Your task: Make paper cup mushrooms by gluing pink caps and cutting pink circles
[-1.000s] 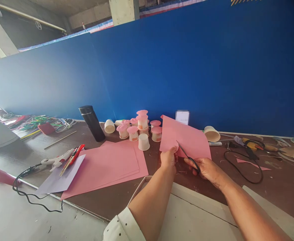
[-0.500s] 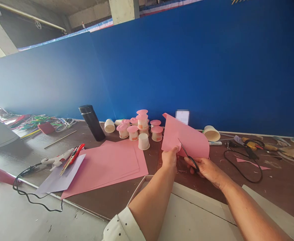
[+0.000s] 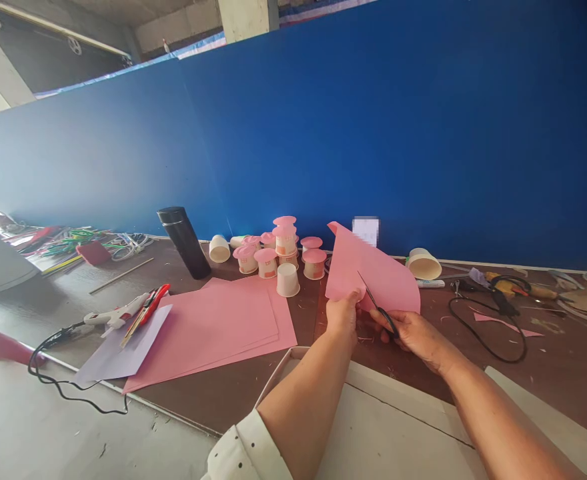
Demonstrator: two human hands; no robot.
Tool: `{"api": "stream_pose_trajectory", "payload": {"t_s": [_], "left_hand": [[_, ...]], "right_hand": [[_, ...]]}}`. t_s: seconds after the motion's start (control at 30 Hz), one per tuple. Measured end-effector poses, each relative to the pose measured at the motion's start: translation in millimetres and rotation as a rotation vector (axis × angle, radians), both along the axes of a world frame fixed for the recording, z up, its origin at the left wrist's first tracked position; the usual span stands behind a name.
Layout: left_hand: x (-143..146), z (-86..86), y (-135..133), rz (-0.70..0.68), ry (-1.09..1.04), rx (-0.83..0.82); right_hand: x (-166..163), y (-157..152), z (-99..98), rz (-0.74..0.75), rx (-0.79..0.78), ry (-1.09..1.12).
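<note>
A curved sheet of pink paper [image 3: 373, 267] stands up off the table, pinched at its lower edge by my left hand [image 3: 342, 313]. Black-handled scissors [image 3: 386, 321] sit in my right hand [image 3: 413, 337], their blades reaching up into the sheet just right of my left fingers. Left of the paper are several small cups with pink round tops [image 3: 286, 241], some stacked. In front of them a plain white cup [image 3: 288, 280] stands upside down. More pink sheets [image 3: 223, 327] lie flat to the left of my left arm.
On the left lie a glue gun [image 3: 116, 312], a red utility knife [image 3: 152, 303] and a lilac sheet [image 3: 128, 353]. A black bottle [image 3: 184, 243] stands behind them. Loose cups [image 3: 423, 265] and a black cable [image 3: 488, 350] lie to the right. A blue panel [image 3: 373, 133] closes off the back.
Little differs: the view has shifted slightly. Both hands hold nearly the same place, with the scissors still in the pink paper.
</note>
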State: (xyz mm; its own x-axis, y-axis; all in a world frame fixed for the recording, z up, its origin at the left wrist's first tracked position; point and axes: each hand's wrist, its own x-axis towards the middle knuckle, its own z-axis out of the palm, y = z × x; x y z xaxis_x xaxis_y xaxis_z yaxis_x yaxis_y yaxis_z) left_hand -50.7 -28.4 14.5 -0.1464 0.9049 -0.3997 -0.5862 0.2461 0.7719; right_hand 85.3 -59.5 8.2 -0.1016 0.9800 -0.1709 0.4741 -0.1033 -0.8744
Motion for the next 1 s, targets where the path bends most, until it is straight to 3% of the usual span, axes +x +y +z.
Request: {"api": "stream_pose_trajectory", "payload": {"t_s": [0.43,1.0], "left_hand": [[1.4,-3.3,0.3,-0.017,-0.093,-0.019],[2.2,-2.7,0.3,-0.033,-0.124,-0.026]], "right_hand": [[-5.0,-1.4,4.0,-0.036,-0.064,0.076],[-6.7,-2.1,6.0,-0.04,-0.022,0.026]]}}
